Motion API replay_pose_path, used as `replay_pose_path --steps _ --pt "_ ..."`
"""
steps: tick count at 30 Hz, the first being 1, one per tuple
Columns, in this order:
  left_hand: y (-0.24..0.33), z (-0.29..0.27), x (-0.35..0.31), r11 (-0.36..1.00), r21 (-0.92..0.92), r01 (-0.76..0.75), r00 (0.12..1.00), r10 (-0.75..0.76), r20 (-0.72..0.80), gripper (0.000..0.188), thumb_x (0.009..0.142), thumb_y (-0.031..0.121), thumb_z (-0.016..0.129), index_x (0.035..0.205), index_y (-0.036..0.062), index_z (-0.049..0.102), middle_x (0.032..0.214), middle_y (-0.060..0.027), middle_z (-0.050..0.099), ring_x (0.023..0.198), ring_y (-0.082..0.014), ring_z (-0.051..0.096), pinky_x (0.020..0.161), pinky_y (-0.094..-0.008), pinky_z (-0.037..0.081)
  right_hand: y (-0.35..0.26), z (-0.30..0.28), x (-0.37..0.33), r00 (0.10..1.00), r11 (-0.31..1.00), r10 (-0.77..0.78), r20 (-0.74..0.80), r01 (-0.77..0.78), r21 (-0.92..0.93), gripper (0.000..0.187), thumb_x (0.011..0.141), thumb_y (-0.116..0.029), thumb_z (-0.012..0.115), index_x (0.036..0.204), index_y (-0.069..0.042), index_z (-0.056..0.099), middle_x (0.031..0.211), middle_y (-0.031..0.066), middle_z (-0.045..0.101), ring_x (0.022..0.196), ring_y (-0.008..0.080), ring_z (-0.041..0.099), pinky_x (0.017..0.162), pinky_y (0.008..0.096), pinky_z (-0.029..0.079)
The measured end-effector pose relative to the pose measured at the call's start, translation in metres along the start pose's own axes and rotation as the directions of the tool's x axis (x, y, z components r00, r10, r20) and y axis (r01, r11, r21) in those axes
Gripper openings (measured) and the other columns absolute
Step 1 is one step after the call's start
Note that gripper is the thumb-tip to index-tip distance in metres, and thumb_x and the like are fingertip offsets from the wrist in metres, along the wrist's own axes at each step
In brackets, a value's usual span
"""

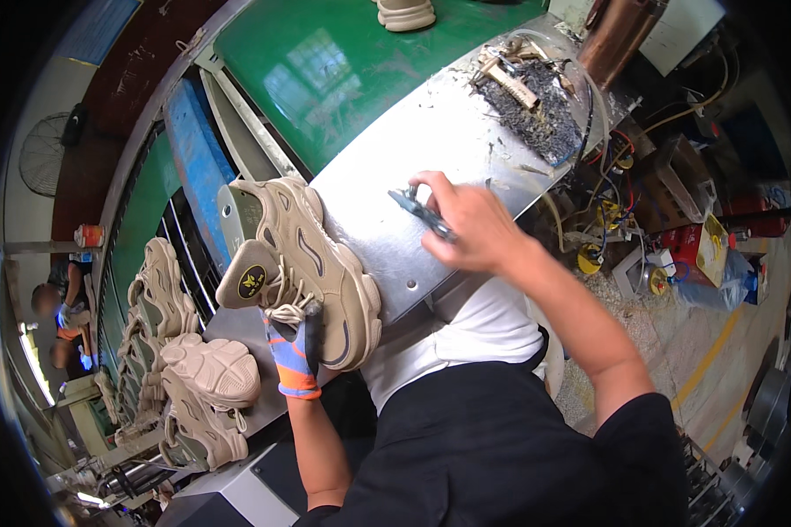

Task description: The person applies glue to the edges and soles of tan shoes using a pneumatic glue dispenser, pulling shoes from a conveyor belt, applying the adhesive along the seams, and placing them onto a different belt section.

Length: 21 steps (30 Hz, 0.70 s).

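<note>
A beige chunky sneaker (312,268) with tied laces and a round dark badge on its tongue is tilted at the left edge of the metal tabletop. A greenish shoe last (240,213) shows in its opening. My left hand (294,351), in a blue-and-orange glove, is closed on the shoe near the laces, its fingers partly hidden. Over the bare metal, my right hand (466,224) is closed around a small dark grey hand tool (420,213), whose exact kind I cannot make out. The tool is apart from the shoe.
Several similar sneakers (163,290) stand to the left, one showing its sole (211,369). A green conveyor belt (325,70) runs beyond the metal table (387,167). A blackened pad (536,114) with scraps lies at its far right. Wires and boxes clutter the right. Another person (70,307) is far left.
</note>
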<state>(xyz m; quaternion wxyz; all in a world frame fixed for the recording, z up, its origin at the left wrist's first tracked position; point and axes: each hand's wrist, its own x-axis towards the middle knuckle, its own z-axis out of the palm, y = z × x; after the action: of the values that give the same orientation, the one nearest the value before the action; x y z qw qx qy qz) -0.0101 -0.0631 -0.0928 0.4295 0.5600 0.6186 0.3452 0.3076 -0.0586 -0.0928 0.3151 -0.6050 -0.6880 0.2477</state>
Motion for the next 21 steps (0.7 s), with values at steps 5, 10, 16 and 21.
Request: replay_pose_path --steps 5,10,16,21 --pt "0.004 0.003 0.001 0.996 -0.069 -0.055 0.998 0.055 -0.001 0.047 0.085 0.010 0.068 0.126 0.0007 0.048 0.110 -0.0086 0.062 0.091 -0.0150 0.060 0.077 -0.0283 0.051 -0.026 0.043 -0.041 0.998 0.665 0.049 -0.030 -0.010 0.747 0.049 0.084 -0.001 0.053 0.132 0.004 0.048 0.085 0.0059 0.064 0.075 0.0130 0.062 0.072 0.0284 0.051" --pt "0.001 0.007 -0.002 0.996 -0.085 -0.035 0.999 0.036 0.003 0.031 0.091 0.011 0.060 0.119 0.0010 0.054 0.102 -0.0066 0.063 0.084 -0.0143 0.060 0.073 -0.0280 0.051 -0.051 0.039 -0.055 0.978 0.382 0.074 0.192 -0.206 0.901 0.045 0.087 0.000 0.051 0.132 0.006 0.046 0.089 0.0085 0.064 0.077 0.0137 0.064 0.073 0.0288 0.052" --pt "-0.006 0.028 -0.009 0.964 0.047 -0.261 0.963 0.263 -0.060 0.036 0.094 0.015 0.054 0.125 -0.0026 0.052 0.115 -0.0159 0.059 0.105 -0.0298 0.057 0.091 -0.0432 0.046 -0.055 0.039 -0.069 0.999 0.602 0.047 0.020 -0.044 0.798 0.045 0.089 0.002 0.052 0.133 0.007 0.040 0.094 0.0115 0.064 0.089 0.0168 0.064 0.083 0.0322 0.051" --pt "0.022 0.042 -0.006 0.933 -0.331 -0.138 0.989 0.111 -0.099 0.044 0.089 0.013 0.064 0.128 -0.0006 0.049 0.120 -0.0113 0.059 0.103 -0.0187 0.060 0.088 -0.0345 0.049 -0.056 0.059 -0.040 0.983 0.665 0.087 -0.162 0.063 0.744 0.047 0.089 -0.003 0.056 0.133 0.002 0.041 0.104 0.0113 0.066 0.091 0.0178 0.065 0.083 0.0306 0.050"
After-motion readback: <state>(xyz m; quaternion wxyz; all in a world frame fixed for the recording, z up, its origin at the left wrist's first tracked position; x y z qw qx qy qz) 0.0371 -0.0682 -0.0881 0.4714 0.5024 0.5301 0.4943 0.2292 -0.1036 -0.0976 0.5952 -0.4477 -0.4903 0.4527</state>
